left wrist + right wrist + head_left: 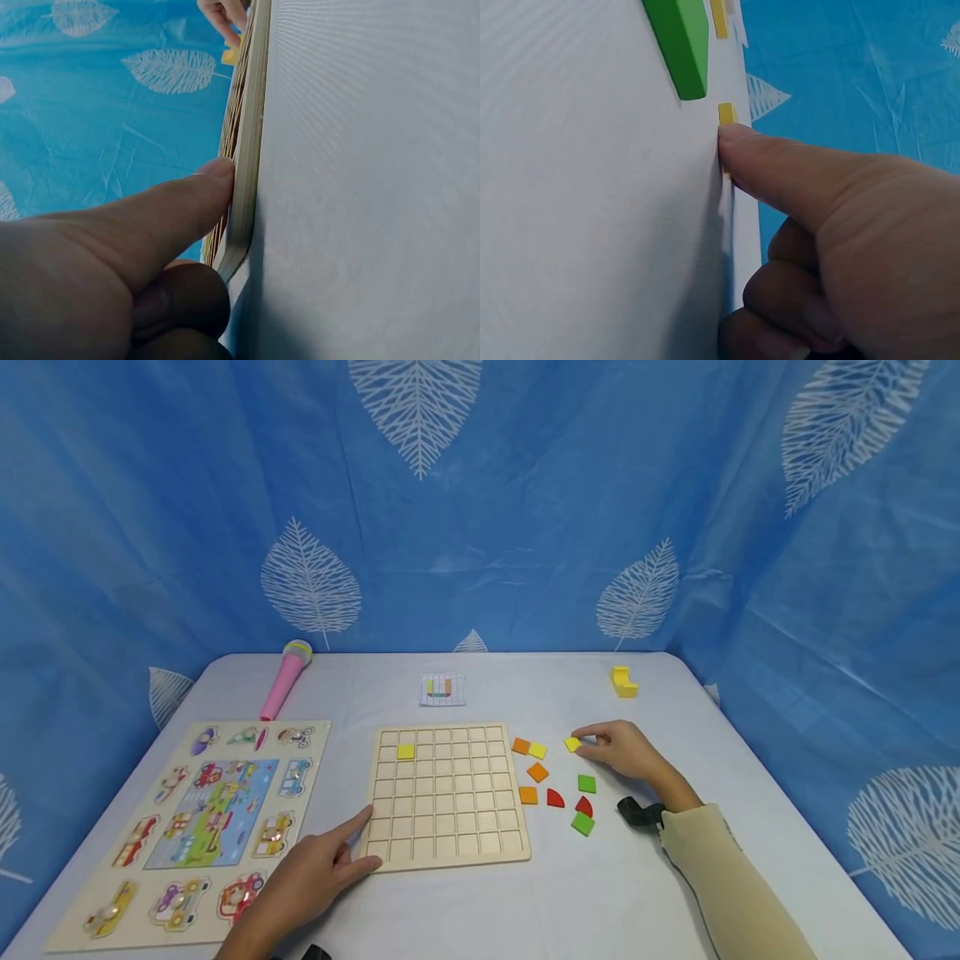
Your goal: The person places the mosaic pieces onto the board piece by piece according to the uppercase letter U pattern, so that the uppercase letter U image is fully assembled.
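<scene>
A wooden grid board (465, 802) lies on the white table, with one yellow square tile (406, 752) in a cell near its upper left. My left hand (307, 872) touches the board's lower left corner, its index finger at the left side and its thumb (202, 202) against the edge. Right of the board, my right hand (622, 750) pinches another yellow tile (572, 744) between thumb and index finger, at the tabletop. Near it lie a loose yellow tile (537, 750), several orange tiles (537, 772), two green tiles (587, 784) and two red quarter-round tiles (555, 798).
A small card (442, 689) with a coloured grid pattern lies behind the board. At the back right stands a yellow toy piece (623, 682). A knobbed vehicle puzzle (300, 810) fills the left side, below a pink toy microphone (285, 681). Blue leaf-patterned cloth (480, 527) surrounds the table.
</scene>
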{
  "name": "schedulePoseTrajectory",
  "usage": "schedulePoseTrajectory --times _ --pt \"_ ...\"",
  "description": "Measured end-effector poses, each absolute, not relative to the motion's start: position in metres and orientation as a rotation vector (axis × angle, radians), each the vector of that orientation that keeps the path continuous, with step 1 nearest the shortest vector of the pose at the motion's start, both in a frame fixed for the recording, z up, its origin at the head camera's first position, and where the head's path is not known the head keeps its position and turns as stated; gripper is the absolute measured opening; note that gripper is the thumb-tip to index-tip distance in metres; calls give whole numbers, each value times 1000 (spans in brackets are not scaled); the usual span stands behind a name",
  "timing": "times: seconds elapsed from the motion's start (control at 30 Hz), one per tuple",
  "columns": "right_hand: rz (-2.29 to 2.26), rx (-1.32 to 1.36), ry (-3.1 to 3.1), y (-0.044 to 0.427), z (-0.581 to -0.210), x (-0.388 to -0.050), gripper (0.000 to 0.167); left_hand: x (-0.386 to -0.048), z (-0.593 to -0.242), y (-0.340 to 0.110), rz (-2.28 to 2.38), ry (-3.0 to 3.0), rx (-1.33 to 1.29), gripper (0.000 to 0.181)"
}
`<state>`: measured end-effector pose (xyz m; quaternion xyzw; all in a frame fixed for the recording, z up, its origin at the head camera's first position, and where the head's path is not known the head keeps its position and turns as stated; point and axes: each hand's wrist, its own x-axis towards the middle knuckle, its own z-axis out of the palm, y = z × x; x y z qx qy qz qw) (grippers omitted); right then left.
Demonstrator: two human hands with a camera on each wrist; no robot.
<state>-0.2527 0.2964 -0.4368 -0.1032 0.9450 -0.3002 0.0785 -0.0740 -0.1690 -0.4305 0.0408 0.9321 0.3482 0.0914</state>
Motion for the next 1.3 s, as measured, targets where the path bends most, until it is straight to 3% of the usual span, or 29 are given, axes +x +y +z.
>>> schedulePoseTrajectory --times 1.3 --pt "-920 -340 2888 292 -431 -249 34 -74 -430 -169 1031 2770 133 70"
